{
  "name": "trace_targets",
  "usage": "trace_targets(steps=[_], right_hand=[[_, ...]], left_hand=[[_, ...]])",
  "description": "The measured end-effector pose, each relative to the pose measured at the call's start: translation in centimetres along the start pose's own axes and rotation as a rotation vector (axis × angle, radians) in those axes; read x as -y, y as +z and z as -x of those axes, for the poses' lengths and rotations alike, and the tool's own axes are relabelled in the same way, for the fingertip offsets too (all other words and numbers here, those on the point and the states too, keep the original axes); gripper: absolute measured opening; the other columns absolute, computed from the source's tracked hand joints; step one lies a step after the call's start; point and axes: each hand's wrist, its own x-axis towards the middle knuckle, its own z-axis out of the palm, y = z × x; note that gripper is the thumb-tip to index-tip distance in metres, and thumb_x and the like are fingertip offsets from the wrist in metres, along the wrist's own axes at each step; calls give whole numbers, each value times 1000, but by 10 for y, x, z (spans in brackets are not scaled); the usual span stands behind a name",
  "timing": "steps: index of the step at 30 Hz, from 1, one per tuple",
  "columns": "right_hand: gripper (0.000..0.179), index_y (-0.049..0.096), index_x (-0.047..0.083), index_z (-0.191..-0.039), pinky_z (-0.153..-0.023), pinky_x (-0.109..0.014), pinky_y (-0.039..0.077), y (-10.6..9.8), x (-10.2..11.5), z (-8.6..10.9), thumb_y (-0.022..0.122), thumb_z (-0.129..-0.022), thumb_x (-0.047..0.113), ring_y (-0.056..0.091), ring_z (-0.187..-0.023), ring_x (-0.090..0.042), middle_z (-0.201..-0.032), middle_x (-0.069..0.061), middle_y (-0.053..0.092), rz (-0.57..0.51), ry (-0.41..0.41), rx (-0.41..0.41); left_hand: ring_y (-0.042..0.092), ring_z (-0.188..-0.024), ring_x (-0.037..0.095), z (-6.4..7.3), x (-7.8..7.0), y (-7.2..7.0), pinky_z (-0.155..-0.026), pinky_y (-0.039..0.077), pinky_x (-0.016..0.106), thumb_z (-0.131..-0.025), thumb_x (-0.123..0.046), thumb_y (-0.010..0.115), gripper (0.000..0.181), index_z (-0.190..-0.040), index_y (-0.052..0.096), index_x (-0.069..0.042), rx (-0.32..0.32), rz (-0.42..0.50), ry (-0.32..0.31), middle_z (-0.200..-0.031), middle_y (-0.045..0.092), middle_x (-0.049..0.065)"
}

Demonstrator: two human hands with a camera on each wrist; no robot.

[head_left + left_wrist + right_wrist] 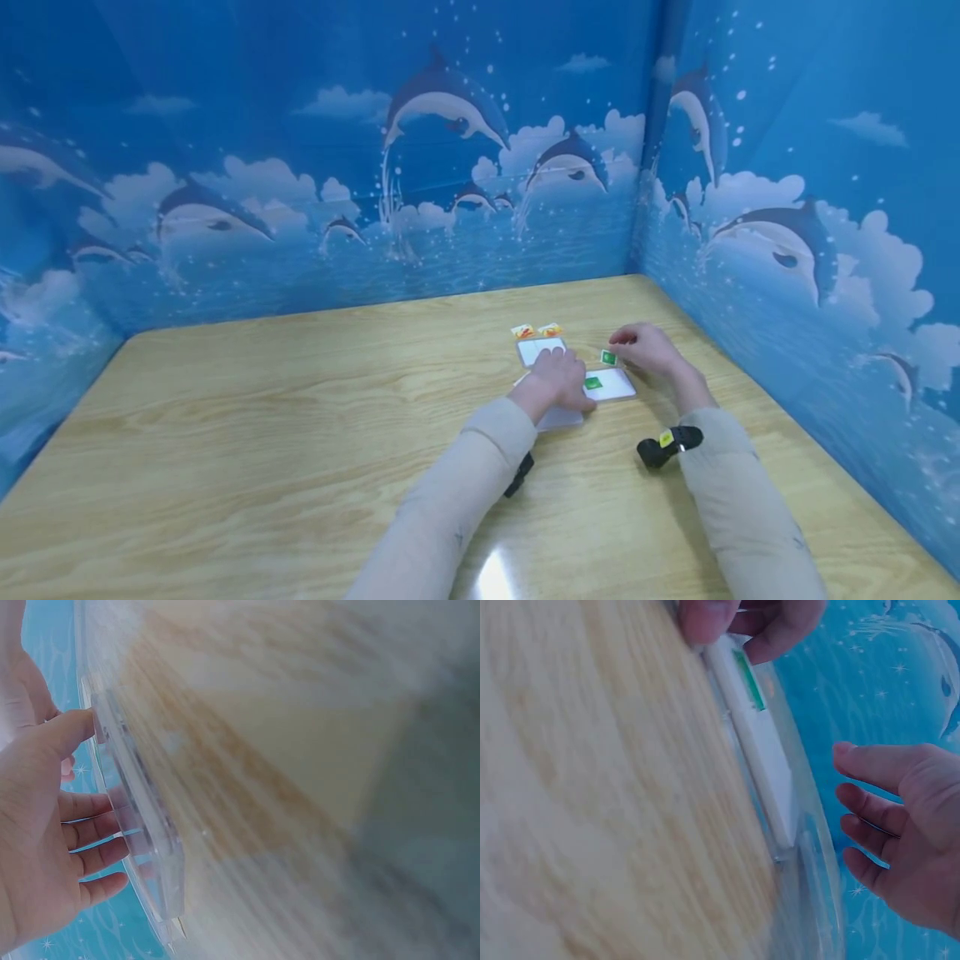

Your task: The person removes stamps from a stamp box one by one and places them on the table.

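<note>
In the head view my left hand (pixel 555 379) lies over shallow clear-and-white plastic boxes. Its thumb is on the near side of the long box (pixel 617 385) and its fingers reach across, holding that box's left end. The left wrist view shows the fingertips through a clear plastic wall (pixel 154 817). A green card (pixel 593 383) lies on the long box. My right hand (pixel 648 346) is just beyond it, fingers loosely bent, beside a second green card (pixel 608 357). In the right wrist view nothing shows between the thumb and fingers of my right hand (pixel 922 832).
Behind my left hand sits another white box (pixel 534 350), with two orange picture cards (pixel 522 332) at its far edge. Everything is on a wood-grain table (pixel 285 433). Blue dolphin-print curtains (pixel 300 167) border its back and sides.
</note>
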Motion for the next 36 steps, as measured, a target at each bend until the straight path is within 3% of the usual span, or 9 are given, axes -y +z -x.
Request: trace_targets(steps=[9,21,27,36], right_hand=[[25,62,0,-105,-75,-36,43,0,3,11,61,-89,19,54,-88,-25,-96,-12,61,-50,-57,7],[25,64,-1,-103,-74,-33,43,8,8,22,66,-85,17,53,-88,-23,-96,-10,61,-90,-117,82],[31,64,2,-108,-80,-35,42,16,9,23,68,-82,18,54,-94,-24,-103,-11,62,-94,-114,112],[30,63,-3,-104,-81,-38,40,23,10,21,69,-78,11,51,-94,-27,-101,-14,60,-151,-122,126]], left_hand=[[43,-95,15,0,0,0,-86,36,32,-82,-60,55,56,-115,59,-15,-5,0,-3,-107,52,0],[44,-93,15,-1,0,0,-85,37,31,-81,-59,56,53,-110,61,-15,-8,6,-10,-104,53,0],[45,-91,16,-1,1,0,-84,38,32,-81,-57,58,50,-106,62,-14,-20,22,-10,-102,55,1],[46,-95,16,-2,1,1,-89,37,33,-82,-58,57,52,-111,62,-14,-18,35,-3,-107,54,2]])
